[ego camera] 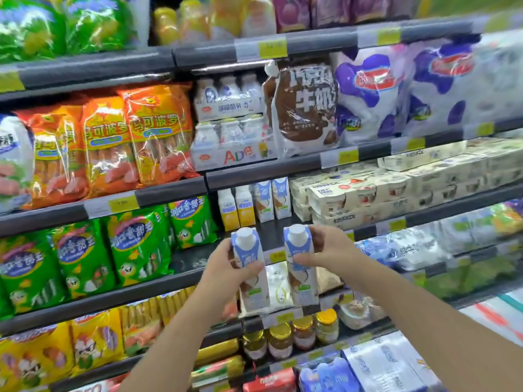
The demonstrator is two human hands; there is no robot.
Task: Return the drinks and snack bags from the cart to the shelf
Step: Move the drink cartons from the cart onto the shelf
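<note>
Below "AD" bottle packs [235, 154], 2 held cartons [250, 267].

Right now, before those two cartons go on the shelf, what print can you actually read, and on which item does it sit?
"AD钙": white multipack of small bottles.
"牛奶": brown and white bag; the line above it is cut off.
"可波罗": orange sausage bags.
"香甜王": green snack bags; its first character is unclear.
Too blurred: yellow price tags, cream yogurt packs, and the cartons in the left hand and right hand.

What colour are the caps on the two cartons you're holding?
White caps on blue-and-white cartons, clearest in the head view.
</note>
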